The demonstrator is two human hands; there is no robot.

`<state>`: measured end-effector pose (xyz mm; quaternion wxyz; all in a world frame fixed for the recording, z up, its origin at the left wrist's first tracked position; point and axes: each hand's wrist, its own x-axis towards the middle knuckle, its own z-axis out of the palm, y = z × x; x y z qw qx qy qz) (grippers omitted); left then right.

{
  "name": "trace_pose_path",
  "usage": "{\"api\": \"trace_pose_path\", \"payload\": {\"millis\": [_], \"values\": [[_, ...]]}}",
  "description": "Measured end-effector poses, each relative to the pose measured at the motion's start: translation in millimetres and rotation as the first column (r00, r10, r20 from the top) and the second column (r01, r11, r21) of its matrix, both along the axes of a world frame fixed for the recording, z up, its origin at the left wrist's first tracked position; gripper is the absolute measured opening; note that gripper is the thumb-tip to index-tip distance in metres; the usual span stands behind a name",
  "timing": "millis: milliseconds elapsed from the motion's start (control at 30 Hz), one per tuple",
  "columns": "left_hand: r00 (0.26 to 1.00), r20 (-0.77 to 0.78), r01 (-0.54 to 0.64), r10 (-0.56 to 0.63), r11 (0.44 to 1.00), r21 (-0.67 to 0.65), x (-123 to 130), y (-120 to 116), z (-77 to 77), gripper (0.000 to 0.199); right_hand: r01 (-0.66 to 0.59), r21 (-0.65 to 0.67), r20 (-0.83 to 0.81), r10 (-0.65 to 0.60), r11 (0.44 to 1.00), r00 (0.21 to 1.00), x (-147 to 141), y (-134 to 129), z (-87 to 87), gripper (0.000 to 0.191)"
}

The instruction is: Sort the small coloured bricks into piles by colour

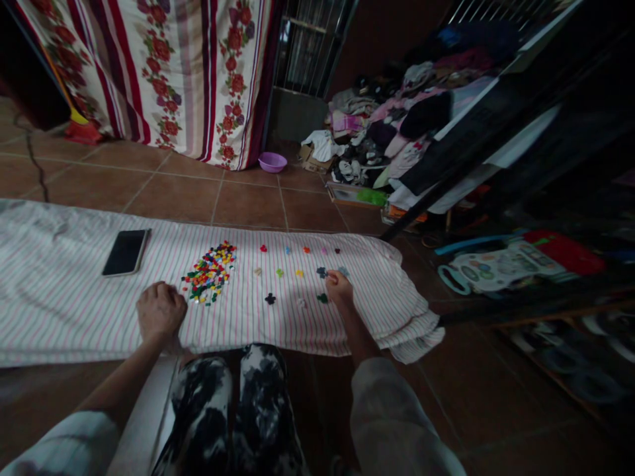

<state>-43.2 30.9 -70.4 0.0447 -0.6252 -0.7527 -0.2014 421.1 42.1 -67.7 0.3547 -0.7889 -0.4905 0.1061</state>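
Observation:
My right hand [340, 289] is closed in a pinch at the right of the striped cloth, its fingertips beside a small dark grey-blue pile [322, 272]. Whatever is in the pinch is too small to make out. Light grey-blue pieces [343, 271] lie just behind this hand, and a dark green pile [323, 298] in front. My left hand [161, 309] rests palm down with fingers curled, left of a heap of mixed coloured small plastic pieces [211, 270]; its palm is hidden. Small single-colour piles stand in rows, among them red [263, 248], yellow [299, 273] and black [270, 299].
A tablet or large phone [126, 252] lies on the striped cloth [79, 291] at the left. Beyond, on the tiled floor, are a purple basin [272, 162], a red dustpan [83, 132] and a pile of clothes [381, 125]. A dark metal post [436, 185] rises at the right.

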Motion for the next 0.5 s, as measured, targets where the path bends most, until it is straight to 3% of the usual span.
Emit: {"api": "trace_pose_path", "payload": {"millis": [267, 500], "values": [[1.000, 0.019, 0.003, -0.003, 1.000, 0.014, 1, 0, -0.9, 0.022, -0.017, -0.049, -0.074, 0.013, 0.999, 0.997, 1, 1, 4.5, 0.035], [1.000, 0.000, 0.003, -0.003, 1.000, 0.004, 1, 1, -1.6, 0.022, 0.039, -0.022, 0.038, -0.038, 0.999, 0.999, -6, 1, 10.7, 0.039]]}}
